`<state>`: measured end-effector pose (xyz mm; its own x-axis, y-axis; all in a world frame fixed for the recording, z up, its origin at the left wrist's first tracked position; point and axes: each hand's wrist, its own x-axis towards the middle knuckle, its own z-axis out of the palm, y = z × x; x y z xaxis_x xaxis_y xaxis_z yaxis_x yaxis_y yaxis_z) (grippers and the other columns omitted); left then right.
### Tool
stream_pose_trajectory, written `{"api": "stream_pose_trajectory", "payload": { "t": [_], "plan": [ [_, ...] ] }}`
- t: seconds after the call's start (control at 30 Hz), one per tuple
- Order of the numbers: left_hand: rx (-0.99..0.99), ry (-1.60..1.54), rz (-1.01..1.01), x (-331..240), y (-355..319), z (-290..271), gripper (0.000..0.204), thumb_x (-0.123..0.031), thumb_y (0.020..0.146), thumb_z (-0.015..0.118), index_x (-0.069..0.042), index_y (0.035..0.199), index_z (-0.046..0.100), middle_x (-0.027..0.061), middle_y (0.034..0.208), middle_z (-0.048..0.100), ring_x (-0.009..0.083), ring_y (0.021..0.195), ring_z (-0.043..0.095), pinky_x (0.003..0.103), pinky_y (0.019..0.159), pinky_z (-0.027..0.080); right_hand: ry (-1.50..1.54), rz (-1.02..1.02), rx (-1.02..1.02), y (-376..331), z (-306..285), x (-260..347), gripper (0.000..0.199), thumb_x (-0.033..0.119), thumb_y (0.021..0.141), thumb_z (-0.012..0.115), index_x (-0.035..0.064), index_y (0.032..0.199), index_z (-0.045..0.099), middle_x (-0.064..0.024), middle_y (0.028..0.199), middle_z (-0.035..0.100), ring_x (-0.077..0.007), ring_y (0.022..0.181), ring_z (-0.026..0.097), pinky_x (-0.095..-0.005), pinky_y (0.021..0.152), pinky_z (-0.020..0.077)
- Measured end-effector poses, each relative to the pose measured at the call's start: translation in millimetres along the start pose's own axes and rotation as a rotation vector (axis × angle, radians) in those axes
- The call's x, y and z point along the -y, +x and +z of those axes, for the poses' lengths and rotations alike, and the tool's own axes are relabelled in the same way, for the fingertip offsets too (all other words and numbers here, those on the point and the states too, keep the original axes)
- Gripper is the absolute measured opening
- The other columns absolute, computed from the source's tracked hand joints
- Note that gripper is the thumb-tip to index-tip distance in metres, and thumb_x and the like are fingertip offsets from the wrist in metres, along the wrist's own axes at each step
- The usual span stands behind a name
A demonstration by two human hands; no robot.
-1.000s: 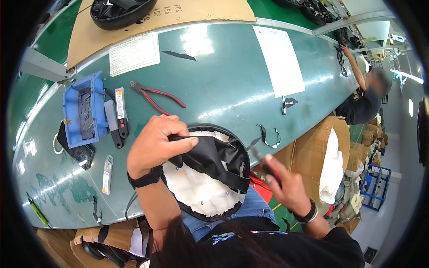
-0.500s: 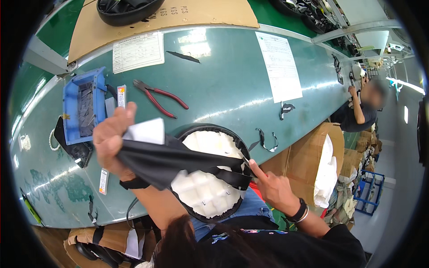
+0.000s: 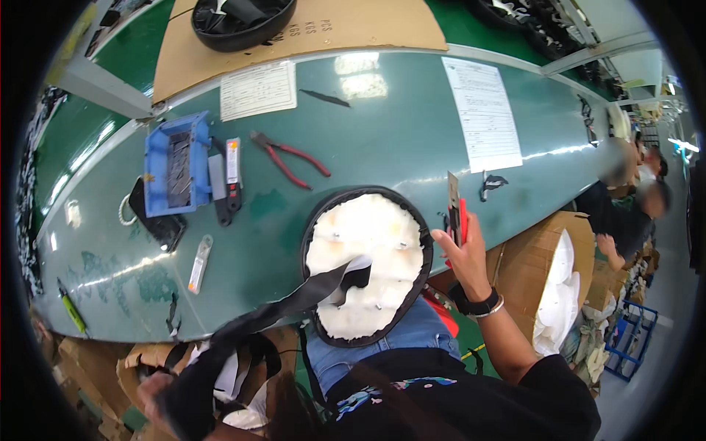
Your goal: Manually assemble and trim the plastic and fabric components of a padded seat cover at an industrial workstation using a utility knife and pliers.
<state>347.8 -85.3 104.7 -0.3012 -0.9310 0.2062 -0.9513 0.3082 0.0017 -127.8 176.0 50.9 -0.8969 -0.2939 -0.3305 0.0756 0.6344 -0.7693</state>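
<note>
**Black liner drawn down-left off the helmet, cutter raised on the right**

The left hand [image 3: 173, 400] sits low at the lower-left edge, below the bench [image 3: 382, 140], and looks closed on the bunched end of a black liner [image 3: 272, 316]; blur there makes the grip hard to confirm. The liner's long axis runs diagonally, from that hand up and right to the helmet [image 3: 368, 264], where its far end lies across the white foam inside the shell. The helmet rests open side up at the bench's near edge, partly over the person's lap, between the two hands and closer to the right one.

The right hand [image 3: 463, 253] is just beside the helmet's right rim, fingers wrapped round a red-handled cutter [image 3: 454, 209] with its blade pointing up. The hands are well apart.

Further back on the bench, from the left: a blue tray [image 3: 175, 173], red pliers [image 3: 289, 156] and a paper sheet [image 3: 483, 110].
</note>
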Motion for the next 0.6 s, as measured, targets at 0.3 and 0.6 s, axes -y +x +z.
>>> {"api": "stream_pose_trajectory", "payload": {
  "t": [0.3, 0.6],
  "plan": [
    [0.329, -0.721, -0.39, -105.6, -56.1, 17.3, 0.023, -0.016, 0.088, 0.064, 0.001, 0.103, 0.063, 0.0095, 0.093, 0.067, 0.0156, 0.084, 0.061, 0.03, 0.077, 0.049, -0.119, -0.209, 0.095, 18.6, 38.7, -34.2, 0.047, 0.03, 0.084, 0.07, -0.0015, 0.112, 0.048, -0.016, 0.086, 0.06, -0.0282, 0.075, 0.059, -0.0366, 0.07, 0.0468],
    [0.632, -1.196, -0.627, -239.0, -95.8, 86.3, 0.049, -0.027, 0.091, 0.063, 0.008, 0.124, 0.052, 0.015, 0.116, 0.061, 0.0218, 0.103, 0.058, 0.034, 0.092, 0.044, -0.083, -0.343, 0.332, 25.1, 38.5, -17.6, 0.04, 0.026, 0.087, 0.065, 0.0002, 0.112, 0.049, -0.0171, 0.076, 0.061, -0.0298, 0.068, 0.061, -0.0376, 0.063, 0.0468]
  ]
}}
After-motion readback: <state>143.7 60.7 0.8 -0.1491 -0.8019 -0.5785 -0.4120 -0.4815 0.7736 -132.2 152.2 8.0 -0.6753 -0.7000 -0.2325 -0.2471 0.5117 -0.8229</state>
